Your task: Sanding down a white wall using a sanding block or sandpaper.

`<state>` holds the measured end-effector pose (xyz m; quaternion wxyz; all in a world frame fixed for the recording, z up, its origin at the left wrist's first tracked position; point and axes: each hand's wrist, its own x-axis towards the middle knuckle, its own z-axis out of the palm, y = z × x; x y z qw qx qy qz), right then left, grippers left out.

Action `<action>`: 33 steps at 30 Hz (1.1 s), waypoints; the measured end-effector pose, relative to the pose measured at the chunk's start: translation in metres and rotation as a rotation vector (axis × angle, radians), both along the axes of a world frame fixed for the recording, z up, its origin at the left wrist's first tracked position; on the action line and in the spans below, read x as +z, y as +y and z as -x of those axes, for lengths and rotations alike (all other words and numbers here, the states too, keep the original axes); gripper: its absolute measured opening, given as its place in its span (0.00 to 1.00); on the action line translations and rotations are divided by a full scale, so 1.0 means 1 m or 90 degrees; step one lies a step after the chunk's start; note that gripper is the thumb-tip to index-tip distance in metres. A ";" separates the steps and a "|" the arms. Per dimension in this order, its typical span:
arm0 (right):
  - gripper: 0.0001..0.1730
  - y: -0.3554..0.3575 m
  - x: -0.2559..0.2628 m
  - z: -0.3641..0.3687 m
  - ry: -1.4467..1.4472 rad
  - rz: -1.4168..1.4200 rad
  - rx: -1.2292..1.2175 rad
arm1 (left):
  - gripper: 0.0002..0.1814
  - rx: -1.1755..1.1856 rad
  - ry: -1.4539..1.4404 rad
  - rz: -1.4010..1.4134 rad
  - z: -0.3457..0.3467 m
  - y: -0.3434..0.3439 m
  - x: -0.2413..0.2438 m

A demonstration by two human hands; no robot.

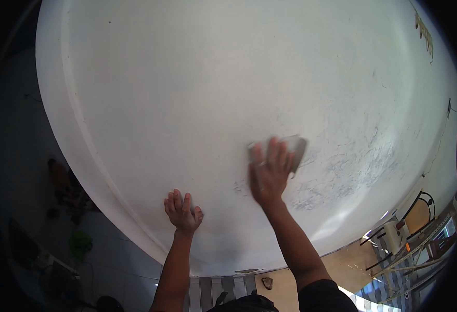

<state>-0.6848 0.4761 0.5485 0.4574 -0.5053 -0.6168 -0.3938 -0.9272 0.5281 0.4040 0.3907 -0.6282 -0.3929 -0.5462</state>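
A white painted wall (pixel 197 97) fills most of the view in front of me. My right hand (pixel 270 175) presses a thin grey sheet (pixel 300 151) flat to it, fingers extended over the sheet. Both are blurred, and the sheet's material is unclear. Just right of this hand lies a patch of cracked, flaking paint (pixel 341 171). Lower and to the left, my left hand (pixel 183 212) rests on the wall with fingers apart and nothing in it.
The wall's left edge (pixel 92 150) borders a dark room, where a green thing (pixel 81 243) sits low. A stone (pixel 267 283) lies at the wall's foot beside grey-striped flooring (pixel 209 294). At right are a chair (pixel 419 214) and an angled metal frame (pixel 404 265).
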 end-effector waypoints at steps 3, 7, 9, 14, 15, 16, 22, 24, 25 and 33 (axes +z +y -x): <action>0.28 0.001 -0.053 -0.017 -0.172 0.020 0.006 | 0.27 -0.019 -0.008 0.008 -0.003 -0.001 0.000; 0.28 0.002 -0.053 -0.043 0.037 -0.065 -0.002 | 0.27 -0.009 -0.005 -0.001 -0.003 0.002 0.003; 0.29 0.000 -0.009 -0.035 0.124 -0.086 -0.005 | 0.26 -0.010 -0.002 0.006 -0.002 -0.001 0.002; 0.29 0.001 0.009 -0.002 0.070 -0.052 -0.001 | 0.26 0.000 0.000 0.000 0.000 0.001 -0.001; 0.29 0.003 -0.013 -0.001 -0.066 -0.010 0.004 | 0.26 -0.006 0.001 -0.002 0.000 0.002 0.000; 0.28 0.004 -0.033 -0.003 -0.202 0.035 0.006 | 0.27 -0.013 -0.002 0.003 -0.001 0.002 0.000; 0.30 -0.001 -0.027 -0.036 0.126 -0.065 -0.007 | 0.27 -0.011 0.003 0.003 -0.004 -0.001 0.002; 0.30 0.001 0.019 -0.027 0.230 -0.112 -0.011 | 0.27 -0.007 0.005 0.005 -0.002 -0.002 0.001; 0.31 0.003 0.032 -0.022 0.253 -0.148 -0.012 | 0.27 -0.006 0.003 0.007 -0.002 -0.001 0.001; 0.31 -0.002 -0.071 -0.038 -0.066 -0.001 0.007 | 0.27 -0.008 0.001 0.007 -0.003 0.001 0.001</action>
